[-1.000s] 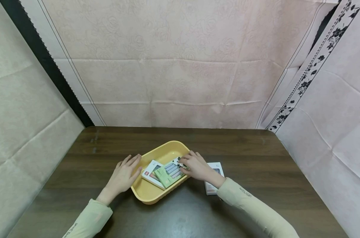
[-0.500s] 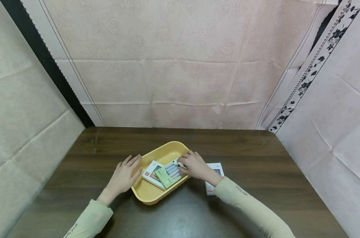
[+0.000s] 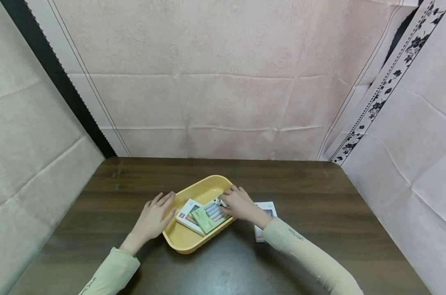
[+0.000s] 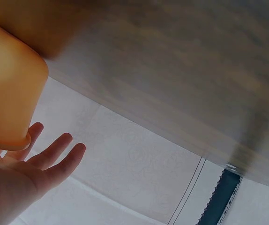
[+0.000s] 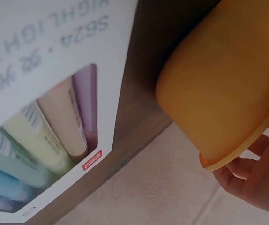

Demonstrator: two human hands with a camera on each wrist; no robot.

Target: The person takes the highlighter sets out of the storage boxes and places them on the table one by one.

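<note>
A yellow tray (image 3: 182, 242) sits at a slant on the table. In it lie a white box of highlighters (image 3: 182, 213) and, overlapping it, a green box of pens (image 3: 208, 221) with a black-and-white animal print at its far end. My left hand (image 3: 154, 215) rests at the tray's left rim, fingers extended; the left wrist view shows the fingers spread beside the tray wall (image 4: 12, 89). Reaching over the right rim, my right hand (image 3: 239, 205) holds the green box's far end between bent fingers and thumb. The right wrist view hides that grip behind the tray wall (image 5: 223, 79).
A second white highlighter box (image 3: 260, 234) lies on the brown table (image 3: 300, 246), right of the tray and partly under my right forearm. It looms large in the right wrist view, pastel pens behind its window. Pale cloth (image 3: 223, 102) hangs around the table.
My right hand has shifted slightly left with its forearm, and the far end of the green box has come down a little. My left hand and the tray have hardly moved.
</note>
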